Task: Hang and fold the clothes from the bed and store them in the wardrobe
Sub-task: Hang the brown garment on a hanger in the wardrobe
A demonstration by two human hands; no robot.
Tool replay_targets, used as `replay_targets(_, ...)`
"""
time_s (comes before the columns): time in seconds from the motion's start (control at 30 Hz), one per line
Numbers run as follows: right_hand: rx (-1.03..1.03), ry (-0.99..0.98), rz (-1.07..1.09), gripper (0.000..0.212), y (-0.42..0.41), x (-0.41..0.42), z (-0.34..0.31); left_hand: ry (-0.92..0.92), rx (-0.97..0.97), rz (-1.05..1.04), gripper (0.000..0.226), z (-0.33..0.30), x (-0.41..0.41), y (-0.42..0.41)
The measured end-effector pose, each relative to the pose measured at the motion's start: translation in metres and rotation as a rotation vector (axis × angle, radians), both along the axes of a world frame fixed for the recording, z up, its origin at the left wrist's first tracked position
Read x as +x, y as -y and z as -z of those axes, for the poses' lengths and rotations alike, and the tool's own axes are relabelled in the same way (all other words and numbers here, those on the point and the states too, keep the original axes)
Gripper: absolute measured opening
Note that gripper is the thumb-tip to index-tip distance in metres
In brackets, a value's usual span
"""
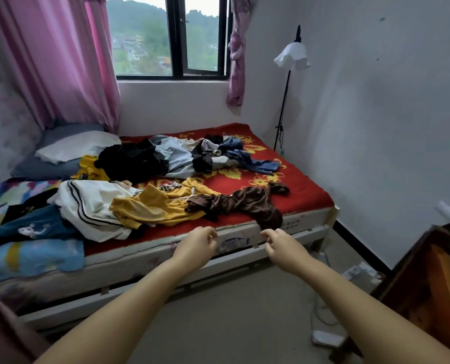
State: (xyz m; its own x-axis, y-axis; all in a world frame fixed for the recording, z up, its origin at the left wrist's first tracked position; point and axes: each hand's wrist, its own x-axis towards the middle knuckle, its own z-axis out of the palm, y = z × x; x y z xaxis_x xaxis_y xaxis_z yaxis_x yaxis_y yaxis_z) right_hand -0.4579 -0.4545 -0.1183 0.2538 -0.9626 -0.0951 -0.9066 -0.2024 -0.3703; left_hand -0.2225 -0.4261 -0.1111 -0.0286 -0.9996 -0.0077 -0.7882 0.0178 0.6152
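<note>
We reach for the brown garment (244,203) at the bed (307,203) edge, left hand (196,245) and right hand (281,244) loosely curled, each grip empty; best to pinch its near hem with both.

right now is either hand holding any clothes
No, the left hand and right hand hang empty before the brown garment.

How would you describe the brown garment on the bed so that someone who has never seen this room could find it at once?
Start at the bed with the red flowered blanket under the window. Go to its near edge, just beyond the person's right hand. The brown garment lies there crumpled, one end drooping over the edge. It is the only dark brown, slightly shiny piece, lying right of the yellow garment.
</note>
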Motion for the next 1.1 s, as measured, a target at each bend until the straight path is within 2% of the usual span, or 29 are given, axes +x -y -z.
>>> replay_targets(0.23,0.05,-0.007,-0.005,0.038,0.086,0.004,0.013,0.019,0.033,0.0,0.021,0.021,0.003,0.086)
replay_targets(0.67,0.161,-0.04,0.089,0.04,0.322,0.047,0.052,0.131,0.13,0.068,0.024,0.057,0.067,0.336)
replay_targets(0.9,0.31,-0.097,0.071,0.042,0.412,0.07,0.118,0.144,0.332,0.057,0.026,0.123,0.099,0.418)
replay_targets(1.1,0.475,-0.22,-0.115,0.047,0.51,0.093,0.197,0.118,0.576,-0.107,0.039,0.203,0.127,0.475)
